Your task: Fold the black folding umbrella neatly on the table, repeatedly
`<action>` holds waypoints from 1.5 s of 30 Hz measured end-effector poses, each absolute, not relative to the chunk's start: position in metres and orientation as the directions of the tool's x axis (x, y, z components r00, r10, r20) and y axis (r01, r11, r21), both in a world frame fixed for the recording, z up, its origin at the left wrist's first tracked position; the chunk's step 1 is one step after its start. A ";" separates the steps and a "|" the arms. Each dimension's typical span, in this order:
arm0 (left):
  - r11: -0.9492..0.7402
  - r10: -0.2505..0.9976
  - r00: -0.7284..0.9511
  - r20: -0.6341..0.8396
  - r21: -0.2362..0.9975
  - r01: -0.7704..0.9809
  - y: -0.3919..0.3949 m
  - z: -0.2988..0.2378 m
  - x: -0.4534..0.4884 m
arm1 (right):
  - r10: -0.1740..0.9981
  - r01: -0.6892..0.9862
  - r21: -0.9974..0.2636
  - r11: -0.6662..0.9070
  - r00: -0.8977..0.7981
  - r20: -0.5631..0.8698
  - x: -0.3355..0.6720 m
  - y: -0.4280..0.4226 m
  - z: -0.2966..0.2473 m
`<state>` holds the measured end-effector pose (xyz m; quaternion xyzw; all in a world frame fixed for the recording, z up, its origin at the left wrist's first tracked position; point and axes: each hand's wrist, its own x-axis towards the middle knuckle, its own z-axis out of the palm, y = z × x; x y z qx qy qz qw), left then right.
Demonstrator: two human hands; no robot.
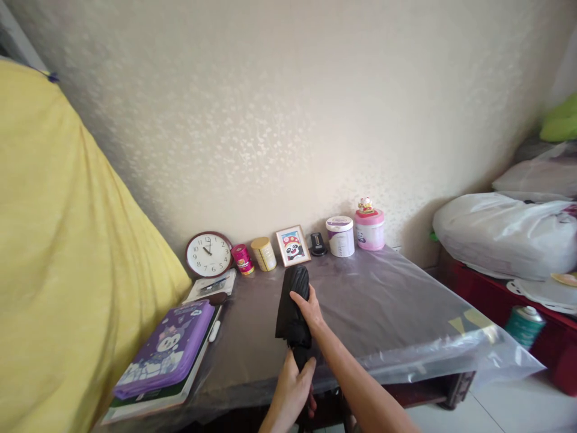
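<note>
A black folding umbrella [288, 310], its canopy collapsed and loosely gathered, is held over the front part of the table with its top pointing toward the wall. My left hand [291, 385] is wrapped around the handle end below the canopy. Higher up, my right hand [311, 310] grips the canopy from the right side, thumb lying across the folded cloth. The lower end of the handle is mostly hidden by my left hand.
Plastic film covers the table [360, 300]. Along the wall stand a clock [209, 254], several cans, a framed picture [293, 245] and a pink tin [370, 231]. A purple case [166, 349] lies on books at left, beside a yellow cloth [67, 240]. White bags [505, 234] are at right.
</note>
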<state>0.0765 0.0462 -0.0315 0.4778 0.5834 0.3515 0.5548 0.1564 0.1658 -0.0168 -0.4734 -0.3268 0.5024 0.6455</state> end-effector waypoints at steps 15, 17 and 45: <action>0.334 0.941 0.053 -0.335 0.942 0.027 0.040 -0.042 0.069 | 0.983 -0.386 -0.923 0.001 0.172 -0.071 0.137 0.161 -0.006; 0.332 0.943 -0.027 -0.331 0.940 0.081 0.042 -0.048 0.068 | 0.981 -0.376 -0.926 0.017 0.183 -0.056 0.132 0.157 -0.003; 0.297 0.949 -0.173 -0.264 0.931 0.213 0.037 -0.046 0.050 | 0.969 -0.222 -0.975 0.019 0.243 -0.036 0.115 0.153 -0.011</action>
